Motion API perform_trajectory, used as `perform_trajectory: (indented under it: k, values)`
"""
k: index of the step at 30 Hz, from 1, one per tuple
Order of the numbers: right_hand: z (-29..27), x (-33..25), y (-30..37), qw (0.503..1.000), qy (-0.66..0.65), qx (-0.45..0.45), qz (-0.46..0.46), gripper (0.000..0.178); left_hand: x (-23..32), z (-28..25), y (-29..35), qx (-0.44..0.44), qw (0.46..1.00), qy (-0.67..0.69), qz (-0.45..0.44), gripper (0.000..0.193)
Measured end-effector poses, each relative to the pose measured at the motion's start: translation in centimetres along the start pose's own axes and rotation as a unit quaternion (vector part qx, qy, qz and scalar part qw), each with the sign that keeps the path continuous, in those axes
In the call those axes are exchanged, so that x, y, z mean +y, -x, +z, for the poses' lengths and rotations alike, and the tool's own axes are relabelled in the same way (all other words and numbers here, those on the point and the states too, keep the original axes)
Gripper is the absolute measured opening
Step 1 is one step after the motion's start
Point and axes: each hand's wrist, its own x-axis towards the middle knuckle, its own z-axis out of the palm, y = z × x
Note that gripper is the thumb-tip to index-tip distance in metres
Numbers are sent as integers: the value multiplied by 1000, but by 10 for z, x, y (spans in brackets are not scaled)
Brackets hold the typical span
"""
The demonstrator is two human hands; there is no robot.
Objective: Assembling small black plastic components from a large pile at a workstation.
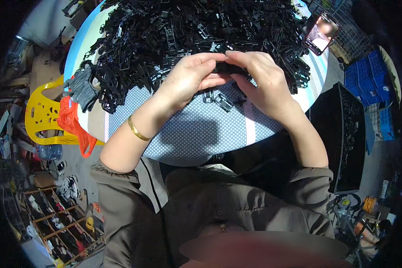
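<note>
You hold a dark part (231,68) above the near side of the table (187,136), the fingers of your left hand (187,76) and right hand (266,80) closed on it. Loose black pieces (223,102) lie toward the near edge; beyond, a black heap (178,35) spreads. A grey glove (82,87) rests by the left edge, a phone (321,33) by the right.

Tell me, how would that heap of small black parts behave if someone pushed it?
The heap of black parts would probably shift in clumps, since its openwork pieces lie tangled across one another. Single pieces are likely light, judging by their slim, cut-out shapes. The loose black part in front would more likely slide than roll: it looks boxy.
</note>
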Motion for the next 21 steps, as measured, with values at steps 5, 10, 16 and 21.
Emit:
perform_trajectory:
  k: [5,10,16,21]
  values:
    - [-1,-4,0,999,29,-6,-18,51,-5,1,-1,-16,997,-59,47,31]
    - [-3,0,-2,999,18,13,-37,50,-7,4,3,12,996,-67,60,30]
    - [3,-8,-2,997,32,6,-77,47,-11,-1,1,26,993,-102,50,32]
    - [6,-4,-1,997,-14,11,-76,47,-6,2,2,47,980,-184,64,34]
